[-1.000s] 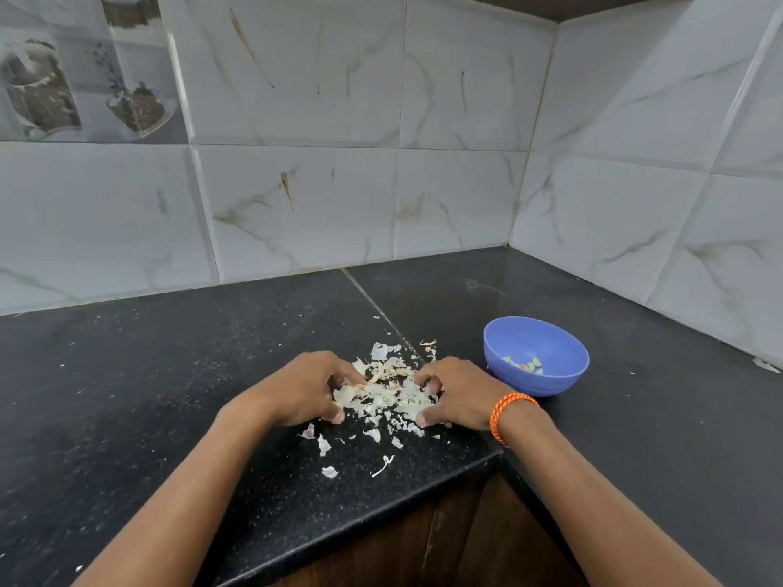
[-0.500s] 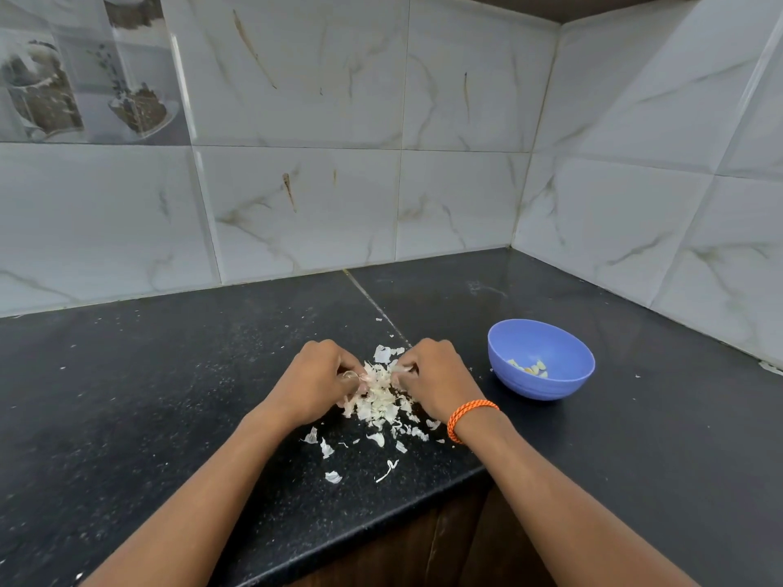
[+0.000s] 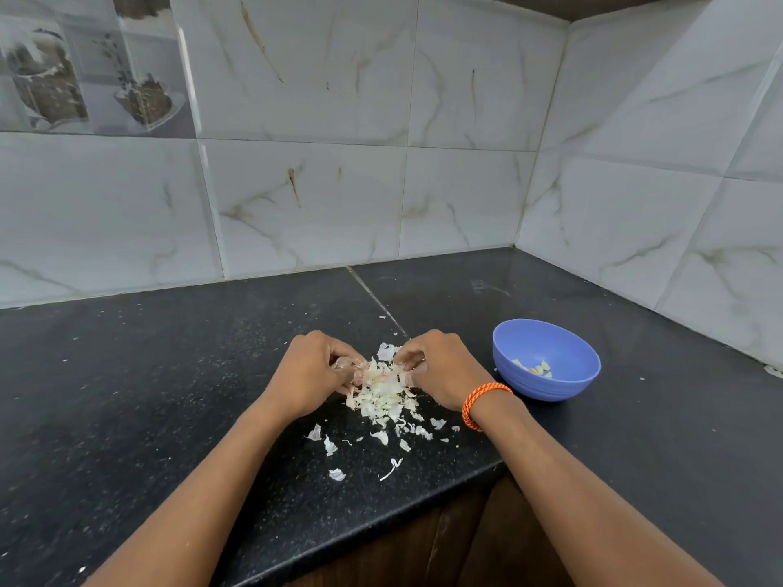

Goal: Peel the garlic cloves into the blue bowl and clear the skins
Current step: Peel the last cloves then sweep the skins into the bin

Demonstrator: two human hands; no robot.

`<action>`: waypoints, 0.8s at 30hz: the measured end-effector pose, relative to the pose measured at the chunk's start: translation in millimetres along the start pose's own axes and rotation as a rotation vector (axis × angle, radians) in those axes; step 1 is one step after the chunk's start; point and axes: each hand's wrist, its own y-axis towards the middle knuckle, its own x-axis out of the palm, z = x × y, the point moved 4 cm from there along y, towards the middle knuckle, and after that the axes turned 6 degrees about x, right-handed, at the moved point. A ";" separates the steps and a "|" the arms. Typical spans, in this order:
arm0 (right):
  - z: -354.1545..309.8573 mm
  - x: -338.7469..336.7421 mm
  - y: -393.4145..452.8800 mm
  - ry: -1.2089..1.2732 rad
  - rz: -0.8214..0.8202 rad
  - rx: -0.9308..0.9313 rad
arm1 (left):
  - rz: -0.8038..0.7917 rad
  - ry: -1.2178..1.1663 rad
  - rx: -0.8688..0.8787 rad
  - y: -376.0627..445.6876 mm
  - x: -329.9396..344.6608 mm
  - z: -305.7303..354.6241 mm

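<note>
Your left hand [image 3: 311, 374] and right hand [image 3: 440, 370] curl around the pile of garlic skins [image 3: 383, 389] between them, fingers pinching its top edges (loose flakes lie nearer you). The blue bowl [image 3: 546, 360], holding peeled cloves [image 3: 534, 368], sits just right of your right wrist.

A home kitchen is indicated by the black speckled countertop [image 3: 127, 374], marble-patterned wall tiles [image 3: 305, 205], and wooden cabinet fronts [image 3: 423, 552] at bottom.
</note>
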 end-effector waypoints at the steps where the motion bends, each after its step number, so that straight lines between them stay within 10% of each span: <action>1: -0.4 -1.1 -0.3 0.005 -0.002 -0.005 | 0.006 -0.004 0.000 0.0 -1.7 0.7; 12: -4.6 1.0 0.9 -0.027 0.047 -0.060 | -0.100 0.037 0.050 -1.3 -5.3 -2.7; 18: -3.9 23.4 -1.6 -0.353 -0.254 -0.154 | -0.282 0.174 0.069 -4.9 6.2 -5.0; 24: -5.6 45.2 0.1 -0.192 -0.092 -0.169 | -0.084 0.296 0.053 -4.1 15.8 -3.8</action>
